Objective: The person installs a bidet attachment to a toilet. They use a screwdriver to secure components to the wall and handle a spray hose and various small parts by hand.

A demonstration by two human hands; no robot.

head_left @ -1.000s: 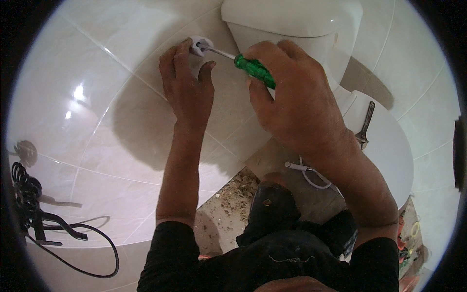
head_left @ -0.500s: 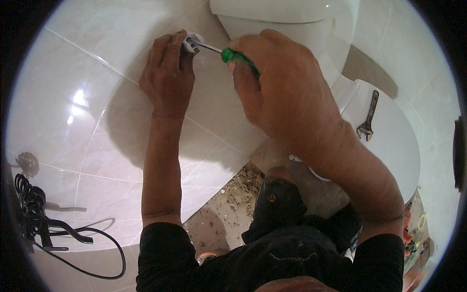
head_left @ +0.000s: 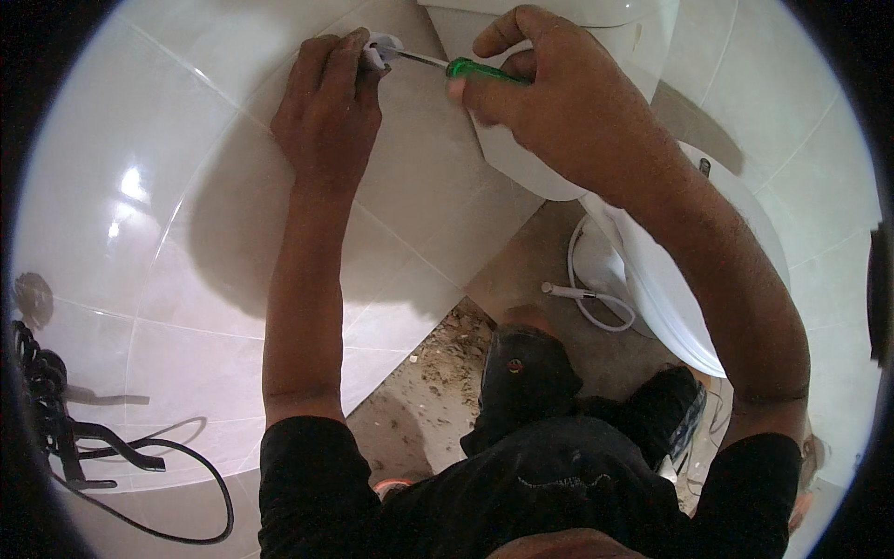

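High on the tiled wall, my left hand [head_left: 328, 126] pinches a small white plastic bracket [head_left: 374, 58] and presses it against the tiles. A screwdriver [head_left: 475, 72] with a green handle points leftward, its metal shaft reaching into the bracket. My right hand [head_left: 582, 107] has the handle between thumb and curled fingers, while the index finger is raised off it. Whether a screw sits under the tip is too small to tell.
A white toilet tank [head_left: 535, 163] stands behind my right hand, with the toilet lid [head_left: 759, 219] to the right. A wrench [head_left: 705, 168] lies there, mostly hidden by my forearm. A white hose with a nozzle [head_left: 563, 292] hangs below. Black coiled cable [head_left: 42, 373] is at left; debris [head_left: 452, 349] covers some floor.
My right hand has loosened its wrap on the screwdriver handle and lifted its index finger. The view has shifted, uncovering the white hose and hiding most of the wrench.
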